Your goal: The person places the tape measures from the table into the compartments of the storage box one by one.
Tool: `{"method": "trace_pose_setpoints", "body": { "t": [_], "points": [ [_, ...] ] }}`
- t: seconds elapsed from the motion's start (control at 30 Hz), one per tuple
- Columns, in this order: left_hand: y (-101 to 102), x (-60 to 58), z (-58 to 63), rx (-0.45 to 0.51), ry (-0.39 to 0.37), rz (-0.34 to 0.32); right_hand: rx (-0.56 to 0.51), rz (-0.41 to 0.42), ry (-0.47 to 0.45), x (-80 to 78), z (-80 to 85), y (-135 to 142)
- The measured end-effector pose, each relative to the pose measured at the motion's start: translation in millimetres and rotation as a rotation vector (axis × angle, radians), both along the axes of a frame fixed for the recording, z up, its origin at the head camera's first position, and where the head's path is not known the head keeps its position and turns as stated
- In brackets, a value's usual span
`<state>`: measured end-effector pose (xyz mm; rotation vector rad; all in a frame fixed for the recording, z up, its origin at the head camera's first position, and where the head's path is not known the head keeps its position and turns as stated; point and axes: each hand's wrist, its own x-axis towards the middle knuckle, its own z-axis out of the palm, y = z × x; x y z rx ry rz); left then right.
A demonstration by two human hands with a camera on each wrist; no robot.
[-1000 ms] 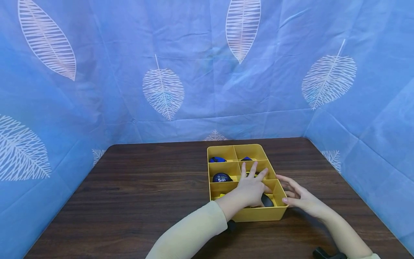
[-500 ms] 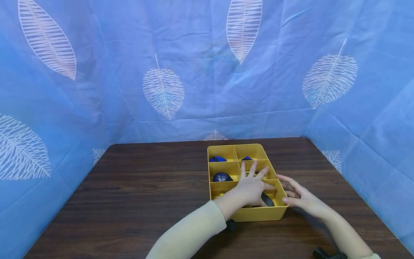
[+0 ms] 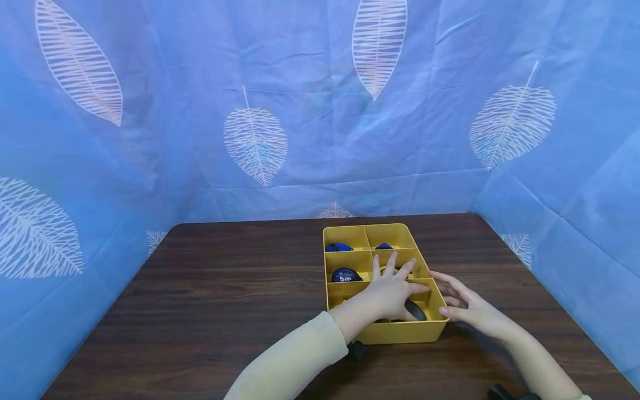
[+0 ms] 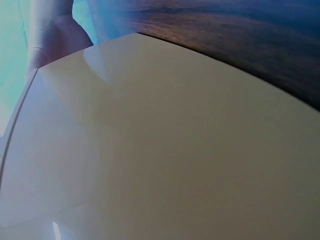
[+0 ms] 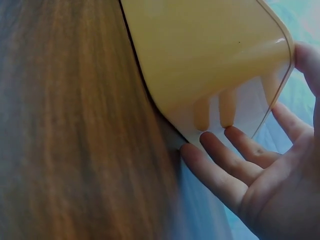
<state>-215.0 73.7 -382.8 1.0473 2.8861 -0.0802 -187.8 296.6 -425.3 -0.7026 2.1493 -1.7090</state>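
Note:
My left hand reaches over the front of a yellow six-compartment box, fingers spread and fairly straight. Its thumb dips into the front right compartment beside a dark rounded object, partly covered by the hand; no clear grip on it shows. A dark blue tape measure marked 5m lies in the middle left compartment. Under the left fingertips, a yellow-and-black item is mostly hidden. At the box's right side, my right hand touches the outer wall with extended fingers, thumb by the rim.
Blue items sit in both back compartments. The dark wood table surrounds the box, and a blue leaf-patterned cloth hangs behind and at both sides. Black wrist gear shows below the right forearm.
The left index finger has stretched slightly to the right over the front right compartment. Otherwise both hands stay where they were; the whole view has shifted slightly.

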Motion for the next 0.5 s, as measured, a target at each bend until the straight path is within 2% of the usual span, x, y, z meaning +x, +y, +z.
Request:
{"method": "trace_pose_setpoints", "body": {
  "t": [0.1, 0.33, 0.5],
  "points": [
    [-2, 0.1, -0.3, 0.005, -0.001, -0.008, 0.021, -0.013, 0.003, 1.2, 2.5, -1],
    [-11, 1.5, 1.5, 0.012, 0.028, -0.051, 0.131, -0.076, 0.121, 2.2, 7.3, -3],
    [-19, 4.1, 4.2, 0.026, 0.019, -0.092, 0.19, -0.121, 0.162, 4.0, 10.8, -2]
  ]
}}
